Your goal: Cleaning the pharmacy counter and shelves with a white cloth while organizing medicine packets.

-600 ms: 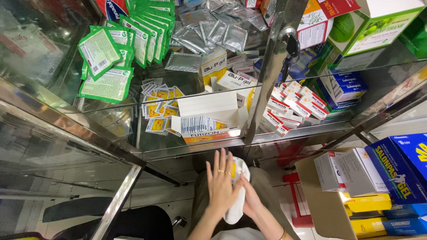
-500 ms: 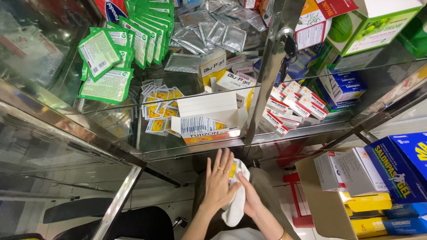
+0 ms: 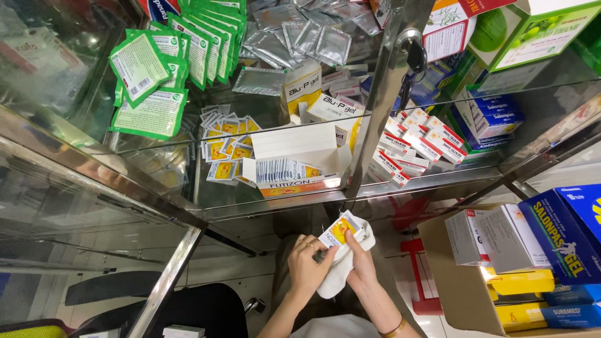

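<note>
Small white-and-yellow box (image 3: pixel 337 233), white cloth (image 3: pixel 338 275) wrapped beneath, between both hands

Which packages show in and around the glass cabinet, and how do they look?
Small box: white and yellow, held in both hands with a white cloth.
Green sachets: flat, upper left shelf.
Silver sachets: top centre.
Open box: white, shelf centre.
Blue boxes: right carton.

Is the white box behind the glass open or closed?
Open. The box has its lid flap folded up, and a row of sachets shows inside.
</note>
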